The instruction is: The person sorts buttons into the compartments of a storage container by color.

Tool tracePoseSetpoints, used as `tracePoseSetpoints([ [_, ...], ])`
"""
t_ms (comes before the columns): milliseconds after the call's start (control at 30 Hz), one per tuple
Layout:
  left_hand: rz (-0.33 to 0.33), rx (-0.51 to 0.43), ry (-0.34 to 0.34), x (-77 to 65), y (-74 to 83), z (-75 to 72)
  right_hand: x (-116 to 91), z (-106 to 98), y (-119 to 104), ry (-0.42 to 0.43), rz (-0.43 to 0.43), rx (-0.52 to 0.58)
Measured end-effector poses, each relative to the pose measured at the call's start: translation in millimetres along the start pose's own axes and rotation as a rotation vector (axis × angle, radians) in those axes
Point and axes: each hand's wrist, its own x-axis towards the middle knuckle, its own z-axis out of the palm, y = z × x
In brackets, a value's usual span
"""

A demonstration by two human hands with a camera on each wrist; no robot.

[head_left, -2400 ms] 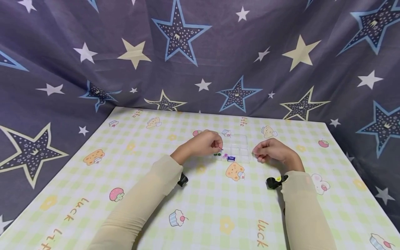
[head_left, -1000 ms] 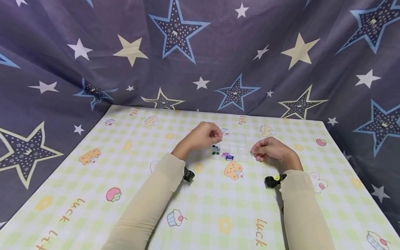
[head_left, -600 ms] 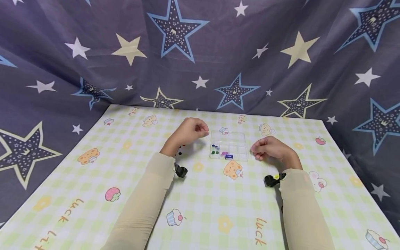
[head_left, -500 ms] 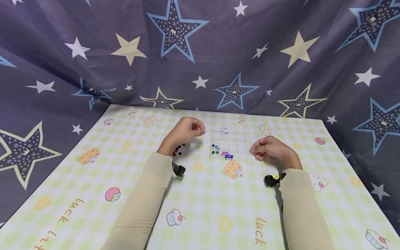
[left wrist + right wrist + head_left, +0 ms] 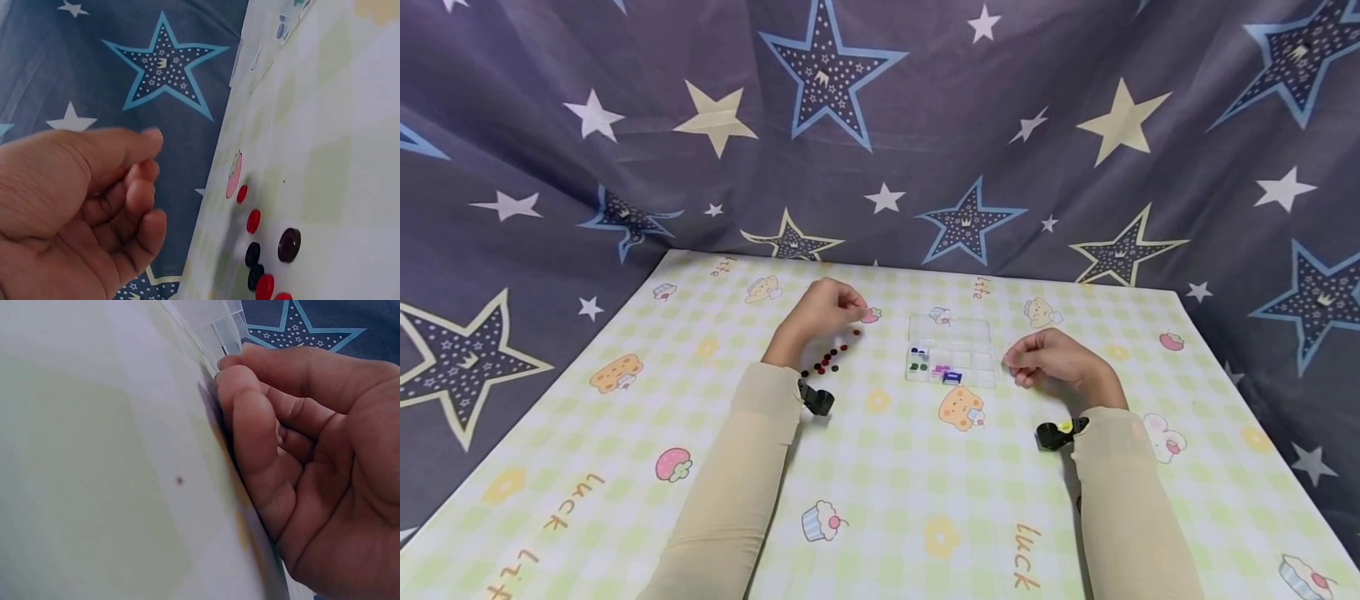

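My left hand (image 5: 831, 308) hovers over the left side of the table, fingers loosely curled and nothing held. Below it lies a scattered line of small round buttons (image 5: 825, 362). In the left wrist view red buttons (image 5: 253, 220), black buttons (image 5: 252, 255) and a dark brown button (image 5: 289, 245) show. A clear compartment box (image 5: 966, 358) stands with its lid laid back. Its left compartments hold dark blue buttons (image 5: 917, 352), green buttons (image 5: 918, 367) and pink pieces (image 5: 941, 370). My right hand (image 5: 1052, 358) rests at the box's right edge, fingers loosely bent, fingertips right beside it.
A dark blue label (image 5: 952, 377) sits at the box's front edge. A checked cloth with printed cartoons covers the table (image 5: 880, 467). Behind it hangs a star-patterned curtain (image 5: 880, 125). Each wrist carries a small black camera (image 5: 1056, 435).
My left hand has moved from over the box's left compartments to the left, above the loose buttons, uncovering the dark blue and green ones. The right hand has stayed beside the box.
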Motion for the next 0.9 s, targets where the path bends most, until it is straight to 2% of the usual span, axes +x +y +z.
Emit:
tracePoseSetpoints([
  [300, -0.093, 0.027, 0.003, 3.0, -11.2, 3.6, 0.2, -2.5, 1.8, 0.000, 0.000, -0.012],
  [600, -0.175, 0.077, -0.037, 0.6, -17.7, 5.2, -1.2, -1.9, 0.4, -0.001, 0.010, -0.024],
  [900, -0.195, 0.083, -0.080, 1.5, -21.0, 8.7, 1.6, -1.8, 0.8, 0.001, 0.014, -0.030],
])
